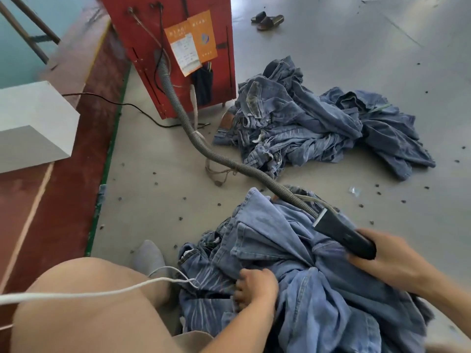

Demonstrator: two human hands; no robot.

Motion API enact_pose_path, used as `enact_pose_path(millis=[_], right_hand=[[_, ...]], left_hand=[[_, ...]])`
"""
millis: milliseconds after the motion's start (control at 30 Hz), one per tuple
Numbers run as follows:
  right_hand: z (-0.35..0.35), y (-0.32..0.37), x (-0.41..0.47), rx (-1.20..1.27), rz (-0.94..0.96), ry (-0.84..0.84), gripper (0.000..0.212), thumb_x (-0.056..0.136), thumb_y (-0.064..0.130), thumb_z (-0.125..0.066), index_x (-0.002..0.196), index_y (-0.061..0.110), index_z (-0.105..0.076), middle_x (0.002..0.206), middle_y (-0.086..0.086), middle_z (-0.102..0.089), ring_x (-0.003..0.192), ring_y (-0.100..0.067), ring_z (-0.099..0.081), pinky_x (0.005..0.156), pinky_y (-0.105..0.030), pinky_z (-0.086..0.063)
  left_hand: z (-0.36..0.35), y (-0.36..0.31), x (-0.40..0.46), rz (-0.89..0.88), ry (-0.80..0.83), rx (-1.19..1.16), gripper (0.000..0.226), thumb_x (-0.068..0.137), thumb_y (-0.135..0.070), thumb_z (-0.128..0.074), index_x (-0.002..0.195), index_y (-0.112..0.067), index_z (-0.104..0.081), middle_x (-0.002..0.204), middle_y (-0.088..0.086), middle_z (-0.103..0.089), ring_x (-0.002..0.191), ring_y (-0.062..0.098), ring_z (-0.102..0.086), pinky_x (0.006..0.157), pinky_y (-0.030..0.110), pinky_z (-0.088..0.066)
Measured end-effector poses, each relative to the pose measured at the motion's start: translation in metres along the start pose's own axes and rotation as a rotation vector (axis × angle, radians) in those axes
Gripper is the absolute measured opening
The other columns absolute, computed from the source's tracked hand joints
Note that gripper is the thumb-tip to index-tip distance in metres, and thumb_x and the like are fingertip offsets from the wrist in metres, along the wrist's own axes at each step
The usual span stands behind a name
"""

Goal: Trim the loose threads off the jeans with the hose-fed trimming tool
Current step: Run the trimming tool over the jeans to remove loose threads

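Sitting on the grey floor [158, 154], a person works on a heap of blue jeans [300, 273] that lies in front of their bare knee [84, 301]. The right hand [390, 258] holds the black trimming tool [344, 234]; its fingers are curled round the back end of the tool, and the tool's pale front edge points up and away, above the jeans. A grey ribbed hose [229, 161] runs from that tool across the floor to a red box [175, 47]. The left hand [254, 286] rests on the jeans near the knee, and its fingers are bent and grip a fold of the cloth. The tool is well to the right of the left hand, with a bunched part of the jeans between them. A white cord [76, 294] crosses the knee. More jeans lie in a second pile [318, 121] farther off, beside the red box. Two dark sandals [267, 20] sit on the floor far away.
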State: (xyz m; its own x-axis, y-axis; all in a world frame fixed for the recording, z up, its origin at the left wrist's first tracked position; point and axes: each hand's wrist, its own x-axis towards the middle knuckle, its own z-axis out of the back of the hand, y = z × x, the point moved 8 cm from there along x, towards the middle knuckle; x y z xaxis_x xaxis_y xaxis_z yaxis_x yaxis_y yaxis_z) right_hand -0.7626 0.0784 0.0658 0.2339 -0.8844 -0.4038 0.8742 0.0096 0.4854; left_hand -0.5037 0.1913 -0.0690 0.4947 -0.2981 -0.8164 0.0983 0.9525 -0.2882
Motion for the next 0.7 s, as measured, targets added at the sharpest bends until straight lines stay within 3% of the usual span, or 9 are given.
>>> enact_pose_path(millis=[100,200,333,367,433,467,567,633,700], right_hand=[[0.017,0.022,0.014,-0.057,0.042,-0.074,0.025,0.086,0.028,-0.079,0.103,0.040,-0.066,0.076,0.016,-0.071,0.068,-0.003,-0.066,0.060,-0.021,-0.050],[0.027,0.042,0.028,-0.105,0.090,-0.093,0.028,0.088,0.033,-0.077,0.111,0.041,-0.064,0.081,0.019,-0.070,0.070,0.000,-0.064,0.058,-0.015,-0.045],[0.033,0.063,0.041,-0.105,0.145,-0.129,0.022,0.086,0.033,-0.076,0.103,0.039,-0.065,0.075,0.017,-0.068,0.065,0.000,-0.063,0.059,-0.014,-0.047],[0.034,0.066,0.043,-0.112,0.151,-0.129,0.021,0.086,0.033,-0.075,0.104,0.038,-0.065,0.076,0.017,-0.068,0.065,0.000,-0.063,0.062,-0.014,-0.048],[0.033,0.069,0.046,-0.127,0.159,-0.105,0.028,0.087,0.036,-0.075,0.109,0.038,-0.058,0.083,0.018,-0.069,0.068,-0.001,-0.064,0.062,-0.012,-0.048],[0.033,0.068,0.047,-0.114,0.157,-0.090,0.038,0.088,0.039,-0.076,0.115,0.041,-0.049,0.086,0.018,-0.069,0.068,0.000,-0.065,0.061,-0.011,-0.048],[0.043,0.072,0.046,-0.073,0.184,-0.119,0.044,0.089,0.045,-0.077,0.113,0.044,-0.040,0.083,0.017,-0.066,0.069,0.004,-0.063,0.056,-0.012,-0.045],[0.061,0.079,0.041,-0.052,0.233,-0.208,0.034,0.086,0.047,-0.079,0.102,0.044,-0.048,0.075,0.017,-0.063,0.072,0.005,-0.062,0.054,-0.016,-0.043],[0.081,0.082,0.035,-0.017,0.265,-0.300,0.029,0.082,0.055,-0.077,0.099,0.047,-0.055,0.074,0.020,-0.064,0.072,0.003,-0.062,0.058,-0.017,-0.039]], left_hand=[[-0.001,-0.017,0.001,-0.159,-0.070,0.157,0.045,0.101,-0.027,-0.046,0.140,-0.006,-0.037,0.152,0.019,-0.036,0.139,0.038,-0.038,0.113,0.045,-0.034],[0.013,-0.023,0.006,-0.066,-0.102,-0.011,0.062,0.097,-0.043,-0.056,0.141,-0.004,-0.036,0.150,0.021,-0.029,0.137,0.041,-0.035,0.113,0.048,-0.034],[0.032,-0.046,0.023,-0.001,-0.099,-0.007,0.077,0.091,-0.076,-0.035,0.134,-0.016,-0.059,0.149,0.018,-0.037,0.135,0.038,-0.034,0.113,0.051,-0.028],[0.034,-0.053,0.026,-0.045,-0.090,-0.007,0.069,0.091,-0.073,-0.043,0.126,-0.018,-0.065,0.144,0.016,-0.047,0.133,0.037,-0.040,0.111,0.048,-0.032],[0.034,-0.072,0.030,-0.226,-0.077,-0.244,0.027,0.094,-0.043,-0.062,0.104,-0.019,-0.069,0.119,0.009,-0.068,0.114,0.032,-0.059,0.099,0.039,-0.047],[0.031,-0.081,0.026,-0.275,-0.009,-0.474,0.005,0.095,-0.023,-0.064,0.096,-0.018,-0.065,0.106,0.007,-0.070,0.102,0.029,-0.063,0.090,0.036,-0.049],[0.010,-0.102,0.010,-0.227,0.294,-1.104,0.034,0.088,0.020,-0.045,0.100,-0.008,-0.059,0.102,0.018,-0.064,0.094,0.030,-0.059,0.091,0.043,-0.049],[-0.002,-0.115,-0.006,-0.198,0.558,-1.224,0.032,0.081,0.015,-0.042,0.102,0.000,-0.062,0.108,0.022,-0.060,0.094,0.033,-0.060,0.096,0.045,-0.051],[-0.008,-0.121,-0.025,-0.256,0.803,-1.124,0.020,0.080,-0.013,-0.056,0.089,-0.004,-0.071,0.102,0.018,-0.063,0.085,0.028,-0.066,0.086,0.037,-0.056]])
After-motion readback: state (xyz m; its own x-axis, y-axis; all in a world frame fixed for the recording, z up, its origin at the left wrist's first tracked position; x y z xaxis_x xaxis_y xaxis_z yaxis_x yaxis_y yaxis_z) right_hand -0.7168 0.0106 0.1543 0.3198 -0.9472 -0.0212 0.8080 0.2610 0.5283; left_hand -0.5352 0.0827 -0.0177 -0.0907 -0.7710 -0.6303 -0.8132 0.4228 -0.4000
